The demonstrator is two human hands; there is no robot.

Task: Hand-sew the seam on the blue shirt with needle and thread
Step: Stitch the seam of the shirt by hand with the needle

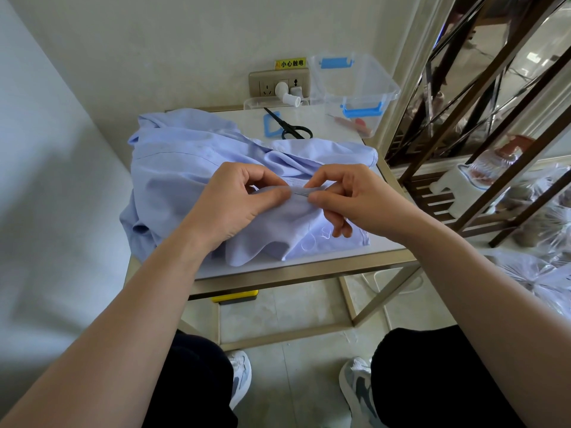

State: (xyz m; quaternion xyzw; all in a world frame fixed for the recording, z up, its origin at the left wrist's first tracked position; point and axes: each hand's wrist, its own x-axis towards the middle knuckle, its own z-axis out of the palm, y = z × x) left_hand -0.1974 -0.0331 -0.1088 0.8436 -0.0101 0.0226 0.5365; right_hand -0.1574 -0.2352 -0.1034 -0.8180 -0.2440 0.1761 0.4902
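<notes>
- Nearest, the left hand [238,200] pinches a fold of the blue shirt [185,168].
- The right hand [352,199] pinches the needle [301,194], which lies flat on that fold between both grips.
- The blue shirt is heaped on the table [309,262], scissors [290,127] behind.

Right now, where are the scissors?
In the head view, the scissors lie at the far end of the table, behind the blue shirt, left of the clear plastic box.

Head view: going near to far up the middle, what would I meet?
Sneakers, table's front rail, left hand gripping the blue shirt beside right hand pinching the needle, scissors, wall socket.
</notes>
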